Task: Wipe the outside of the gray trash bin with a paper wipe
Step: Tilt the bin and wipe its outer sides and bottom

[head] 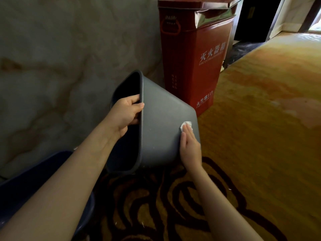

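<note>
Gray trash bin (161, 122): 1, plastic, tipped on its side above the carpet, open mouth facing left toward the wall, base toward the red box.
Left hand (126, 113): 1, closed around the bin's rim, fingers inside, thumb on the outer edge.
Right hand (189, 146): 1, flat and extended, palm on the bin's outer wall near the base.
Paper wipe (186, 125): 1, white, crumpled, pinned under the right fingertips against the bin.
Fire extinguisher box (194, 54): 1, red, upright, just behind the bin.
Carpet (260, 136): gold with dark swirls.
Marble wall (60, 58): left of the bin.
</note>
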{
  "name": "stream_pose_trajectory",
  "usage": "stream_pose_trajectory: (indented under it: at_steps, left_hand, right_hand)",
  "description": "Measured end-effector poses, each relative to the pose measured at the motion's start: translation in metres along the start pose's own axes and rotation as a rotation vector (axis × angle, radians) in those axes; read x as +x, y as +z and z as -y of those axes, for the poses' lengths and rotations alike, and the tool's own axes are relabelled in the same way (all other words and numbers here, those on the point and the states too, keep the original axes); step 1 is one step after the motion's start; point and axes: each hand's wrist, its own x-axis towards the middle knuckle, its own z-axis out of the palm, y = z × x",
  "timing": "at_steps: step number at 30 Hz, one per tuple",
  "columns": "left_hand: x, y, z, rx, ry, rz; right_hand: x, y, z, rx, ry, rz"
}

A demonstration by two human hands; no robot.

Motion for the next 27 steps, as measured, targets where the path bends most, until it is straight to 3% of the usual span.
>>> stream_pose_trajectory:
  at_steps: [4,6,12,18,20,25,27]
  left_hand:
    - [0.005,0.014,-0.003,0.020,-0.001,0.005]
    - [0.007,0.016,-0.004,0.018,-0.014,-0.029]
    - [0.013,0.008,-0.001,0.017,-0.050,-0.145]
    - [0.013,0.013,0.003,-0.016,-0.043,-0.197]
    - [0.013,0.018,0.002,-0.013,-0.027,-0.217]
    - [0.016,0.019,0.000,0.154,0.006,-0.240]
    - [0.016,0.022,0.000,0.172,0.029,-0.229]
  right_hand:
    - [0.015,-0.008,-0.009,0.102,0.104,-0.006]
    - [0.012,-0.007,0.002,0.115,0.071,0.011]
    - [-0.052,0.013,0.070,0.133,-0.448,0.133]
    - [-0.055,0.012,0.062,0.022,-0.608,0.047]
    - [-0.042,0.010,0.044,0.052,-0.482,0.015]
    - [-0.010,-0.003,-0.028,0.072,0.096,-0.031]
    - [0.004,-0.009,-0.047,0.050,0.220,-0.010]
